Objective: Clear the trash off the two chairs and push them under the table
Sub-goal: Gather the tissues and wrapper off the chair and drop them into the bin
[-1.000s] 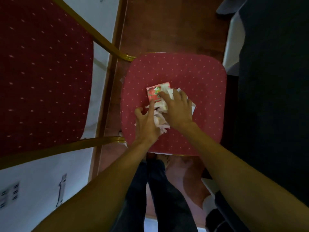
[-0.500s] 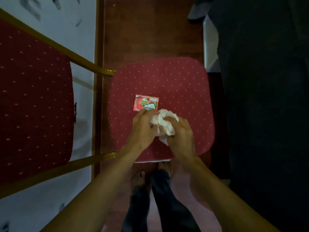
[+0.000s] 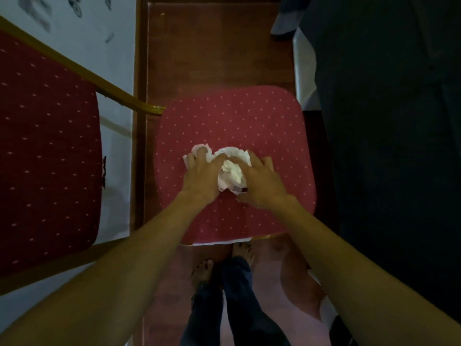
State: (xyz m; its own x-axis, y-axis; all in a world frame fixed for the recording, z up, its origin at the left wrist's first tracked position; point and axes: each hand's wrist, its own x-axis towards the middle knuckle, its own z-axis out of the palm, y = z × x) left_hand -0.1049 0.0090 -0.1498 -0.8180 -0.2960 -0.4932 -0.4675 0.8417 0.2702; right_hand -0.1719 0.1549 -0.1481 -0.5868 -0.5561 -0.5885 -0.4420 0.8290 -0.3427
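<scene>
A red dotted chair seat (image 3: 237,116) lies below me, its red backrest (image 3: 47,158) with a gold frame at the left. Crumpled white tissue paper (image 3: 232,168) sits in the middle of the seat. My left hand (image 3: 202,176) presses on its left part, fingers over a loose white flap. My right hand (image 3: 262,181) covers its right side, and both hands bunch the paper between them. A small red bit shows at the wad's lower edge by my right thumb. The red carton is hidden.
A dark cloth-covered mass (image 3: 386,146) stands close along the seat's right side. Brown wooden floor (image 3: 217,46) stretches beyond the seat. A white wall (image 3: 87,33) is at the left. My bare feet (image 3: 222,263) stand at the seat's near edge.
The hands have moved outward on the seat, gathering the tissue. The red carton that lay beside the paper half a second ago is out of sight under the hands and tissue.
</scene>
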